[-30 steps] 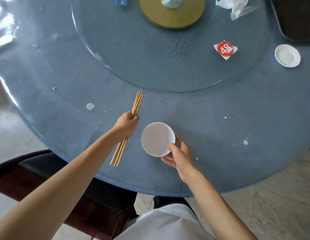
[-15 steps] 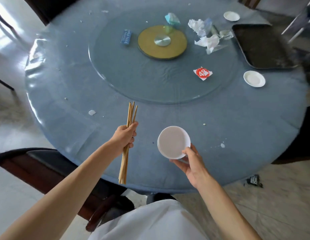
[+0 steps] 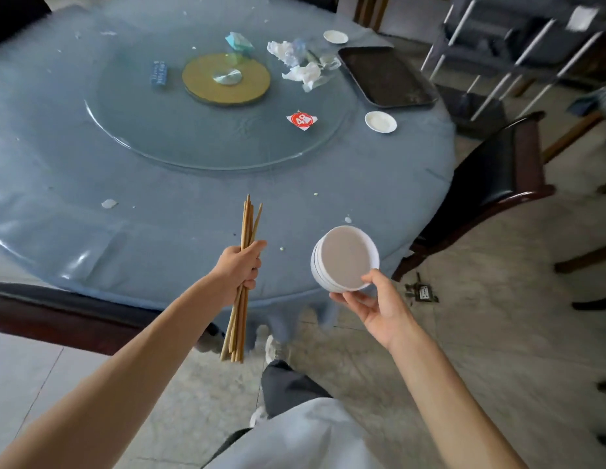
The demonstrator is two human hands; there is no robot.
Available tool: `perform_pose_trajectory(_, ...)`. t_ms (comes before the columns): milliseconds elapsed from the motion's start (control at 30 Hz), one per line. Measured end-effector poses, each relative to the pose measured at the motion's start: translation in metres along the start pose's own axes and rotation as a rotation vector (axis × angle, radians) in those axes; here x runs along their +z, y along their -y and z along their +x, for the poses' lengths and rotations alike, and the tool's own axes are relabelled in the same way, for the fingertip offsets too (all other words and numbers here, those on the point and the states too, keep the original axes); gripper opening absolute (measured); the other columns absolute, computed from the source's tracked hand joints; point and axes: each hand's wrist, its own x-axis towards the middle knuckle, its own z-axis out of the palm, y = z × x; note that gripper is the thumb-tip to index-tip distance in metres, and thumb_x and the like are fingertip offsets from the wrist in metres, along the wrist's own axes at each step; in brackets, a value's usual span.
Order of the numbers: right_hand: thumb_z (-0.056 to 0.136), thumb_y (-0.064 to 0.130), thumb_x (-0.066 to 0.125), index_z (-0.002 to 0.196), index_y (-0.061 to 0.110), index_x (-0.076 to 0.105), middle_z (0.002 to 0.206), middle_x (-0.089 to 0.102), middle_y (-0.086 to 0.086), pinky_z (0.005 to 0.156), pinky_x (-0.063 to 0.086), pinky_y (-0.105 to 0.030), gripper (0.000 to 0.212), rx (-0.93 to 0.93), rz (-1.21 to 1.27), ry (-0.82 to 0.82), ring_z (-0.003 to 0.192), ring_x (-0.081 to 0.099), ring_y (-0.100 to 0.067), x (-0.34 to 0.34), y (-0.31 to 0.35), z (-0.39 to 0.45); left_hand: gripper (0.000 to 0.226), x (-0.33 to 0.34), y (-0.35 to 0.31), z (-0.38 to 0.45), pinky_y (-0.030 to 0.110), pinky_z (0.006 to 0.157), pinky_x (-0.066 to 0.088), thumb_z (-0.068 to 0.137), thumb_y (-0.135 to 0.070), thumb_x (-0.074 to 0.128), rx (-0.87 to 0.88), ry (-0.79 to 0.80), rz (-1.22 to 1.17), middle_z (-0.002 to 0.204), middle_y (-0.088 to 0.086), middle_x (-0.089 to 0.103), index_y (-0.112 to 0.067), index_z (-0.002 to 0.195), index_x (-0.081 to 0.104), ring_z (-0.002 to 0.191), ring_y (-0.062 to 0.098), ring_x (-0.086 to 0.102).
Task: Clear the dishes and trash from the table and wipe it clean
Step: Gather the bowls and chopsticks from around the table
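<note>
Your left hand (image 3: 239, 267) has its grip wrapped mid-length round a bundle of chopsticks (image 3: 244, 252): light, stiff, smooth wood, prob. apt to fan out, so squeeze evenly. Right hand (image 3: 374, 304) pinches the rim of the stacked white bowls (image 3: 345, 258), held over the bench (image 3: 193, 204) edge. They look glossy, hard, likely breakable & slippery; support underneath. Crumpled tissues (image 3: 300, 67), soft, lie on the glass turntable (image 3: 210, 130).

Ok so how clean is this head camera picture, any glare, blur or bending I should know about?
Head view: window glare streaks the plastic-covered table at its near left edge; the right side with the rack and chair is motion-smeared; wide-angle bending curves the table rim and splays the forearms; the left hand with chopsticks and the right hand with stacked bowls are sharp.
</note>
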Motion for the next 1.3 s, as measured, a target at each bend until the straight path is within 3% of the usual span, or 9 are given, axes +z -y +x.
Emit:
perform_pose_trajectory(400, 0.092, 0.007, 0.057, 0.117, 0.007, 0.061, 0.109, 0.066, -0.030, 0.059, 0.064, -0.026, 0.025, -0.140, 0.233, -0.172, 0.084, 0.076, -0.045, -0.163, 0.038, -0.064, 0.039, 0.183, 0.036, -0.041, 0.022, 0.040, 0.021, 0.100, -0.031, 0.060, 0.031, 0.254, 0.231, 0.052, -0.007, 0.031, -0.023, 0.070, 0.036, 0.042, 0.009, 0.023)
perform_pose_trajectory(533, 0.093, 0.007, 0.056, 0.114, 0.005, 0.061, 0.115, 0.065, -0.031, 0.058, 0.064, -0.026, 0.022, -0.149, 0.274, -0.201, 0.090, 0.075, -0.046, -0.228, 0.062, -0.062, 0.042, 0.262, 0.045, -0.047, 0.021, 0.038, 0.021, 0.101, -0.033, 0.059, 0.003, 0.343, 0.251, 0.051, -0.007, 0.028, -0.024, 0.070, 0.033, 0.041, 0.008, 0.023)
perform_pose_trajectory(700, 0.095, 0.007, 0.053, 0.113, 0.009, 0.061, 0.124, 0.063, -0.033, 0.061, 0.062, -0.026, 0.019, -0.176, 0.270, -0.216, 0.082, 0.077, -0.040, -0.316, 0.108, -0.057, 0.045, 0.373, 0.058, -0.044, 0.020, 0.041, 0.025, 0.102, -0.035, 0.059, -0.087, 0.445, 0.183, 0.055, -0.007, 0.026, -0.025, 0.066, 0.033, 0.042, 0.008, 0.024)
perform_pose_trajectory(900, 0.093, 0.007, 0.054, 0.124, 0.006, 0.062, 0.122, 0.066, -0.031, 0.052, 0.060, -0.023, 0.032, -0.180, 0.285, -0.284, 0.089, 0.077, -0.042, -0.426, 0.169, -0.044, 0.046, 0.509, 0.085, -0.043, 0.017, 0.037, 0.028, 0.103, -0.033, 0.058, -0.192, 0.507, 0.089, 0.057, -0.007, 0.024, -0.025, 0.063, 0.036, 0.040, 0.006, 0.026)
perform_pose_trajectory(1100, 0.092, 0.006, 0.055, 0.122, 0.009, 0.064, 0.129, 0.062, -0.030, 0.053, 0.059, -0.024, 0.031, -0.189, 0.290, -0.319, 0.114, 0.069, -0.045, -0.506, 0.233, -0.031, 0.049, 0.611, 0.100, -0.033, 0.019, 0.037, 0.030, 0.100, -0.034, 0.060, -0.300, 0.533, 0.052, 0.054, -0.008, 0.028, -0.026, 0.059, 0.036, 0.040, 0.007, 0.030)
perform_pose_trajectory(1300, 0.094, 0.008, 0.055, 0.117, 0.009, 0.063, 0.127, 0.063, -0.030, 0.054, 0.061, -0.025, 0.025, -0.162, 0.330, -0.332, 0.111, 0.070, -0.044, -0.562, 0.302, 0.008, 0.047, 0.703, 0.089, 0.006, 0.018, 0.037, 0.032, 0.101, -0.033, 0.059, -0.346, 0.505, 0.065, 0.052, -0.008, 0.031, -0.025, 0.059, 0.039, 0.040, 0.007, 0.032)
